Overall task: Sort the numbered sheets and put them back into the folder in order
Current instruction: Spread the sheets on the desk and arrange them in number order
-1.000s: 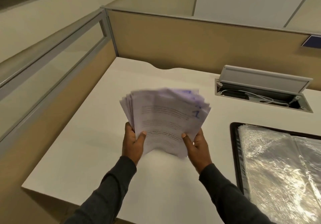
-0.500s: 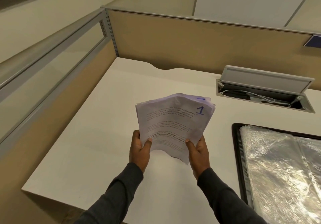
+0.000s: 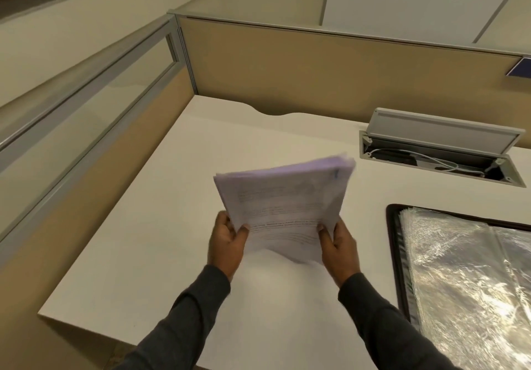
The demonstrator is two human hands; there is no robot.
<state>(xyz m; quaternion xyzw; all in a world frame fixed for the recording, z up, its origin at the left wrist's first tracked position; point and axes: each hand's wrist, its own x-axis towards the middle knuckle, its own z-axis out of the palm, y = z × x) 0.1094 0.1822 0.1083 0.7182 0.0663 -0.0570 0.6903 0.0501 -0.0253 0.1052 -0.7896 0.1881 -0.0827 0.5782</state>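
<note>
I hold a stack of printed white sheets [image 3: 284, 206] upright above the desk, motion-blurred, with a blue handwritten mark near its top right corner. My left hand [image 3: 227, 243] grips the stack's lower left edge, thumb on the front page. My right hand [image 3: 339, 246] grips the lower right edge the same way. The folder [image 3: 395, 254] lies open on the desk to the right, black-rimmed, with shiny clear plastic sleeves showing. The sleeves in view look empty.
The white desk [image 3: 172, 226] sits in a cubicle corner with tan partition walls [image 3: 316, 74] at the back and left. An open cable hatch [image 3: 439, 151] with white wires is sunk in the desk behind the folder.
The fanned-out sheets have been squared into a tighter stack. Both hands dropped slightly and the pile tilted back, so the blue "1" on the top page is now blurred.
</note>
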